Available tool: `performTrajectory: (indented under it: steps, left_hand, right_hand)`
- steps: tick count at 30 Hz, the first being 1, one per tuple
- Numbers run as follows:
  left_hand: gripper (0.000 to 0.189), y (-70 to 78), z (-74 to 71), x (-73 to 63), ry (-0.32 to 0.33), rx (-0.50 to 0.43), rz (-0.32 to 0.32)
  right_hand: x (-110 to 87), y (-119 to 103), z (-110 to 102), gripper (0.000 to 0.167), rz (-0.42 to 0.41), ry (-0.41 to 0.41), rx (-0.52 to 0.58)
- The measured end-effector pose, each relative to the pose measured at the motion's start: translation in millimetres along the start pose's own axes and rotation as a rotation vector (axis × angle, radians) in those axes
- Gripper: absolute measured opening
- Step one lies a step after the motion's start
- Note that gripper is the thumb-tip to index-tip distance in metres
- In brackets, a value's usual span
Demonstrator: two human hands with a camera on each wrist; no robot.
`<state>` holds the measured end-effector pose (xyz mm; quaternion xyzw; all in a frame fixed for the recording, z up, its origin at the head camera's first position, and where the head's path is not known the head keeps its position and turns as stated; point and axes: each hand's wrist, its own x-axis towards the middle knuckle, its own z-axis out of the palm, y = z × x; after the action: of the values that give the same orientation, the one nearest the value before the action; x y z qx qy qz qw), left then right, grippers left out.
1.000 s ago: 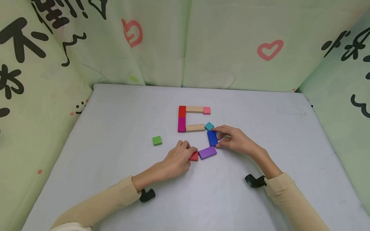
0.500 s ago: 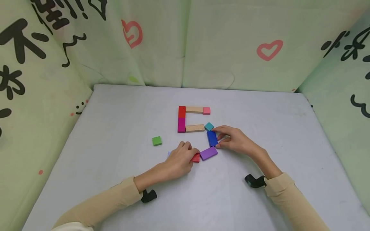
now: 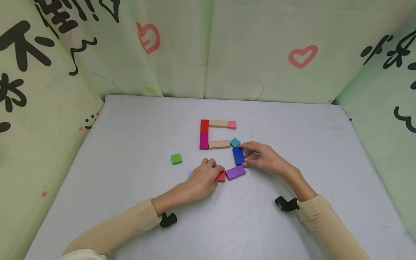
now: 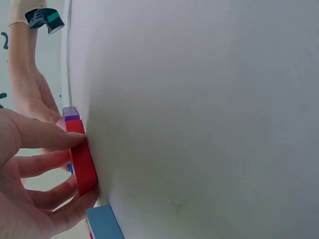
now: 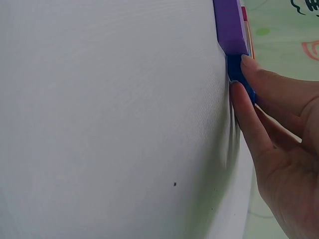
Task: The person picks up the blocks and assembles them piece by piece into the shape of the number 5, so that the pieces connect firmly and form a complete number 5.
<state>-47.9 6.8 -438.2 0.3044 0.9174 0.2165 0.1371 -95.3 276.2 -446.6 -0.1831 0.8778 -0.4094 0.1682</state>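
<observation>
My left hand [image 3: 201, 182] grips a red wooden block [image 3: 221, 176] by its ends. In the left wrist view the thumb is at one end of that red block [image 4: 82, 159] and fingers curl at the other. A purple block [image 3: 235, 172] lies at the red block's right end, slightly tilted. Above the purple one stands a blue block [image 3: 238, 156], which my right hand [image 3: 264, 157] holds between thumb and fingertip. A teal block [image 3: 235, 142], turned like a diamond, sits at the blue block's top. A light blue block [image 4: 105, 223] is mostly hidden by the left hand in the head view.
Behind the hands, a red block [image 3: 204, 126], a magenta block [image 3: 203, 141], two natural wood blocks [image 3: 219, 124] and a pink block [image 3: 232, 125] form a bracket shape. A green block [image 3: 176, 159] lies apart at left on the white table [image 3: 130, 144].
My left hand has slid slightly right with the red block, and the purple block has shifted a little right. Part of the light blue block now shows. The right hand stays in place.
</observation>
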Motion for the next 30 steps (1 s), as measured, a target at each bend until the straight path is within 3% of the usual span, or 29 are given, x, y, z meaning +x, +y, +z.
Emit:
performTrajectory:
  steps: [6, 13, 17, 26, 30]
  left_hand:
    - [0.043, -5.5, -9.8, -5.7, 0.003, 0.009, -0.014]
    - [0.046, -22.0, -28.0, -15.3, -0.08, -0.034, 0.011]
    - [0.049, -31.4, -33.4, -19.5, -0.1, -0.066, -0.006]
    - [0.049, -46.8, -34.1, -30.1, -0.112, -0.138, -0.083]
    - [0.044, -50.2, -32.9, -32.4, -0.108, -0.143, -0.081]
  right_hand:
    - [0.9, 0, 1, 0.061, 0.012, -0.002, -0.014]
    - [0.6, 0, 0, 0.062, 0.028, -0.008, -0.01]
    - [1.0, 1, 1, 0.063, 0.029, -0.009, 0.001]
    - [1.9, 0, 1, 0.063, 0.036, -0.015, 0.006]
    - [2.1, 1, 0, 0.063, 0.038, -0.015, 0.002]
